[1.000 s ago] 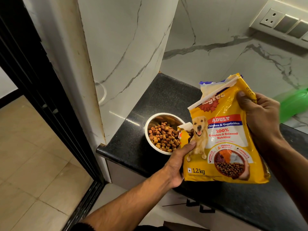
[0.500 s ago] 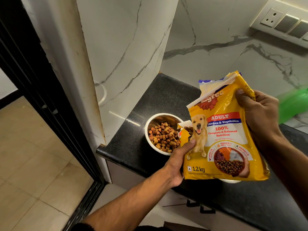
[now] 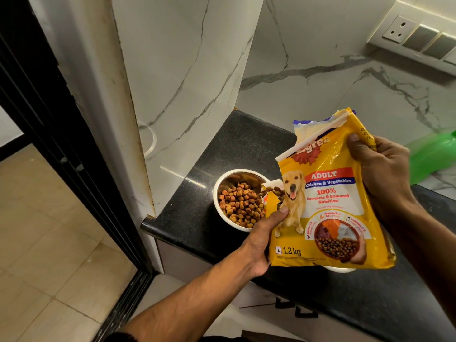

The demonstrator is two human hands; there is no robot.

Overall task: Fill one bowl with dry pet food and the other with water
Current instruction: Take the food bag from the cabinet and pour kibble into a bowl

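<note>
Both forearms are bare; a dark sleeve edge (image 3: 116, 336) shows on the left.

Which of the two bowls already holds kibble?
The steel bowl left of the food bag, heaped with kibble. The other bowl shows only a rim below the bag.

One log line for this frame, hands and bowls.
left hand: on food bag torn corner | right hand: grips bag top | steel bowl: holds kibble | second bowl: mostly hidden

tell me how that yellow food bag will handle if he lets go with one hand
The yellow food bag would probably sag or fold: its film is creased and crumpled at the top. Its glossy surface may be slippery. With the torn corner open over the steel bowl, kibble could spill if it tips further.
</note>
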